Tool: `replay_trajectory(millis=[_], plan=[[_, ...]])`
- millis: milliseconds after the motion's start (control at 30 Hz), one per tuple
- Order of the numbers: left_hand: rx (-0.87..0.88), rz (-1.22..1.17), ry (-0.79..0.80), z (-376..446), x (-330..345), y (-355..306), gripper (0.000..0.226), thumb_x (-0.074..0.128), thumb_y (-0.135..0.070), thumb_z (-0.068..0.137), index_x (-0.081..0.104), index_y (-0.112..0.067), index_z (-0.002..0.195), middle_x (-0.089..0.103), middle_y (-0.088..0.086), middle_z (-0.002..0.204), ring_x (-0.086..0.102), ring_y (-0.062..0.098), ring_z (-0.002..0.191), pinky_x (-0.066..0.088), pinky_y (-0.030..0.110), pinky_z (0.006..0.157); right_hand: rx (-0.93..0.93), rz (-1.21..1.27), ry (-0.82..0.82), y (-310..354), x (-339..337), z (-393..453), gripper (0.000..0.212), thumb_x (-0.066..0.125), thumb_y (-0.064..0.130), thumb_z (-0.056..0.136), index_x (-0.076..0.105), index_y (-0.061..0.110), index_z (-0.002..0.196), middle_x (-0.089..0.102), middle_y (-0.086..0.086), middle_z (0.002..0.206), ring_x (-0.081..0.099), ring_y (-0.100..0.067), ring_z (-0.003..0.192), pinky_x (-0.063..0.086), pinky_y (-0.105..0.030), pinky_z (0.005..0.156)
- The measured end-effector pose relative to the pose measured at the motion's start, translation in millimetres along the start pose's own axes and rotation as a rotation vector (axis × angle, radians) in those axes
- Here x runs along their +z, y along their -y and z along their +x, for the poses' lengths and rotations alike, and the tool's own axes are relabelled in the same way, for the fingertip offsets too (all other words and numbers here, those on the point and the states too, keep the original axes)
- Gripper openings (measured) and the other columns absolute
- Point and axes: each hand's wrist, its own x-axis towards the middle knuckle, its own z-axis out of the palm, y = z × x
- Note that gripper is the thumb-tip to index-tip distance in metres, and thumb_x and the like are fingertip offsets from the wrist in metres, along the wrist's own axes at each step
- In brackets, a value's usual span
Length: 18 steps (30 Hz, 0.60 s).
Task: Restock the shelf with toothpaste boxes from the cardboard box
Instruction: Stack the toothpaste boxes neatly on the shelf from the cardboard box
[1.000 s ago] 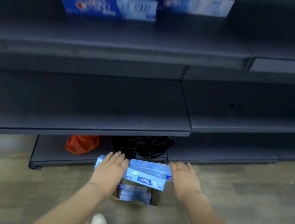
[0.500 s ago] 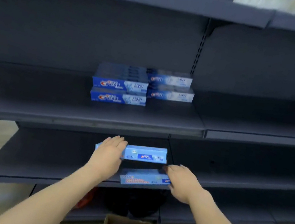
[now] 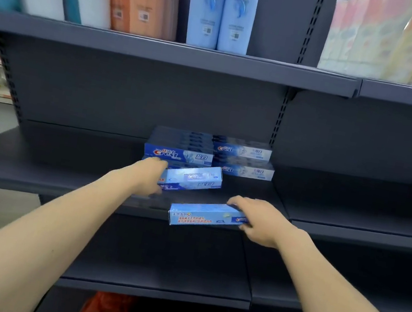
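Both hands grip a box by one end — left hand (image 3: 150,177) w/ upper toothpaste box (image 3: 194,178), right hand (image 3: 260,223) w/ lower toothpaste box (image 3: 202,215) — so either could tip, slip, or knock the shelf stack (image 3: 210,154).

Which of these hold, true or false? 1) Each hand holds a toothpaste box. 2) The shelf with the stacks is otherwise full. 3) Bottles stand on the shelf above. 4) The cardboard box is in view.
1) True: the left hand grips one box, the right hand another box.
2) False: only two stacks sit on that shelf.
3) True: bottles stand there.
4) False: it is out of view.
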Motion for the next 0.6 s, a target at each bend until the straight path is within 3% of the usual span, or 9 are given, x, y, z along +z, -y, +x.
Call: replay_trajectory(millis=[133, 333, 600], plan=[[-0.018, -0.086, -0.018, 17.6, -6.5, 8.2, 0.056, 0.066, -0.02, 0.086, 0.038, -0.012, 0.134, 0.051, 0.009, 0.127, 0.053, 0.024, 0.101, 0.042, 0.028, 0.077, 0.024, 0.075, 0.017, -0.5, -7.3, 22.1, 0.044, 0.056, 0.017, 0.089, 0.038, 0.028, 0.127, 0.056, 0.001, 0.115, 0.053, -0.02, 0.101, 0.045, -0.035, 0.089], [0.03, -0.08, 0.022, 52.8, 9.0, 20.3, 0.04, 0.062, -0.023, 0.088, 0.051, -0.015, 0.126, 0.055, 0.004, 0.127, 0.055, 0.023, 0.112, 0.044, 0.028, 0.09, 0.036, 0.073, 0.07, -6.7, -4.8, 54.8, 0.045, 0.055, 0.019, 0.089, 0.037, 0.027, 0.129, 0.056, -0.001, 0.121, 0.055, -0.024, 0.104, 0.046, -0.038, 0.089], [0.051, -0.068, 0.126, 91.1, 34.0, 25.7, 0.047, 0.054, -0.021, 0.094, 0.041, -0.015, 0.138, 0.045, 0.005, 0.14, 0.047, 0.022, 0.124, 0.04, 0.027, 0.1, 0.082, 0.075, 0.172, -22.7, 3.8, 80.4, 0.048, 0.053, 0.018, 0.091, 0.034, 0.027, 0.134, 0.054, -0.005, 0.126, 0.054, -0.026, 0.107, 0.046, -0.036, 0.09]])
